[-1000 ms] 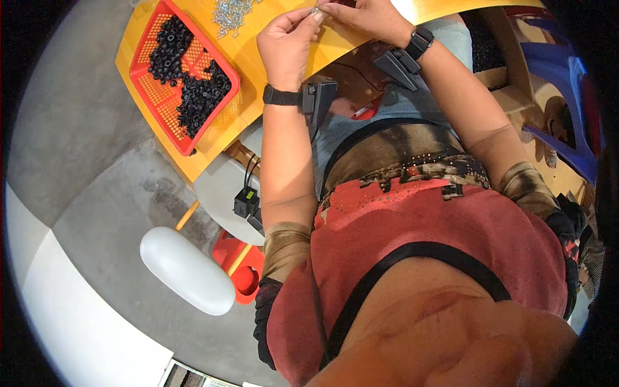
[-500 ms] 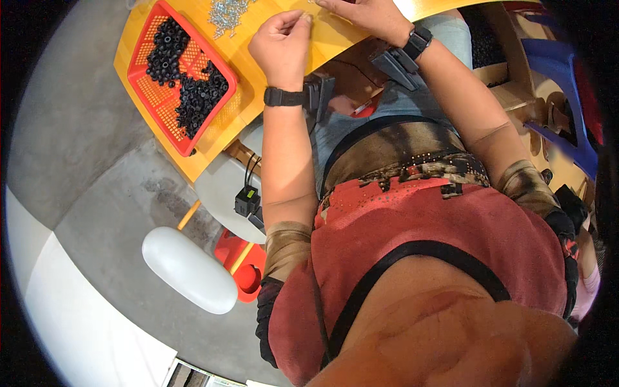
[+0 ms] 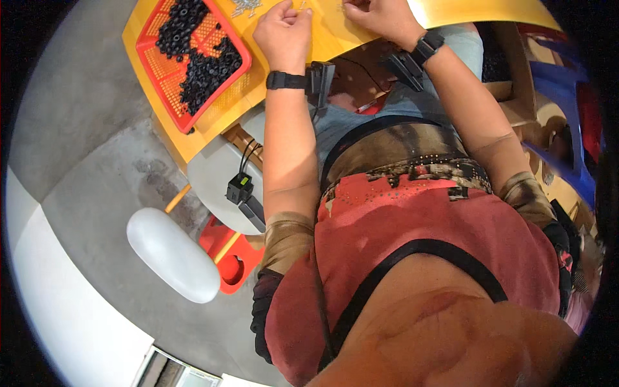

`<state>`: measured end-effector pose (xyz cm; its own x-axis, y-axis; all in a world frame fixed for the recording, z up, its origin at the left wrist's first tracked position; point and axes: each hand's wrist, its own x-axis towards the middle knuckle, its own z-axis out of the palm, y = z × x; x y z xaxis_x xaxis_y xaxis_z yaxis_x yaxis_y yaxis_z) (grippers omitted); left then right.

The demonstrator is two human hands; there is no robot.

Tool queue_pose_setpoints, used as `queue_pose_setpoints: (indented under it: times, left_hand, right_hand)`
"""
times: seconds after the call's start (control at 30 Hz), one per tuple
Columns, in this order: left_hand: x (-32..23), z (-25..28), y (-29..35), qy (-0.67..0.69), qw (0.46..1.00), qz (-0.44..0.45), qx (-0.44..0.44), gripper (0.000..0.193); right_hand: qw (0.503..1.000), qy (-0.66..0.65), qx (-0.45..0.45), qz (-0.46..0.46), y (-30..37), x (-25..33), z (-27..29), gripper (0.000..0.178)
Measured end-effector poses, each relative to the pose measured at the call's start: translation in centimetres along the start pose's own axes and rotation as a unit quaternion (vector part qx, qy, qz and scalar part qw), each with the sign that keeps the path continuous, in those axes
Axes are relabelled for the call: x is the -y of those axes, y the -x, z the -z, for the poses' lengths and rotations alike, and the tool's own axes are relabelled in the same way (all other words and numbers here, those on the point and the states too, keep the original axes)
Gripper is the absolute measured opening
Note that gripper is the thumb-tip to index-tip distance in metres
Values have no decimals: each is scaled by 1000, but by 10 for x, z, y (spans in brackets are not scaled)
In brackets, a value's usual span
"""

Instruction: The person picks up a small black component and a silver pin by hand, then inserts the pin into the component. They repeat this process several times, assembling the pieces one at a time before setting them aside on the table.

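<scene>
My left hand (image 3: 284, 37) rests over the yellow table (image 3: 329, 40), its fingers curled in and thumb against the forefinger. Whatever it may pinch is too small to name. To its right, my right hand (image 3: 389, 20) is bent at the fingers in a pinch, partly cut off by the top edge; its contents cannot be made out. A gap of bare yellow surface separates the two hands. Just left of my left hand lies a pile of small silvery metal pieces (image 3: 245, 6), like screws. Further left stands a red plastic basket (image 3: 169, 76) holding many small black ring-like parts (image 3: 209, 74).
The table's near edge curves in front of my lap. A grey-white stool seat (image 3: 216, 184) sits below its left corner, with a black box and cable (image 3: 240, 188) on it. On the floor are a white rounded object (image 3: 173, 255) and a red holder (image 3: 235, 264). Blue plastic (image 3: 561, 87) stands right.
The gap between my hands has widened, with my right hand further right. The whole view has shifted slightly, so the basket appears higher and more to the right.
</scene>
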<state>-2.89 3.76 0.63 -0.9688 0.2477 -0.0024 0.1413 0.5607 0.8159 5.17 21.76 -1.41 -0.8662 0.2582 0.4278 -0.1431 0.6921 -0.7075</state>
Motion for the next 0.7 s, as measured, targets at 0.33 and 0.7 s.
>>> queue_pose_setpoints:
  times: [0.33,0.7]
  left_hand:
    - [-1,68,62,83,969,-231,15,39]
    - [86,213,120,134,960,92,-228,32]
  right_hand:
    - [999,-38,17,-5,-2,-18,8,13]
    - [966,-8,222,130,-40,38,-17,13]
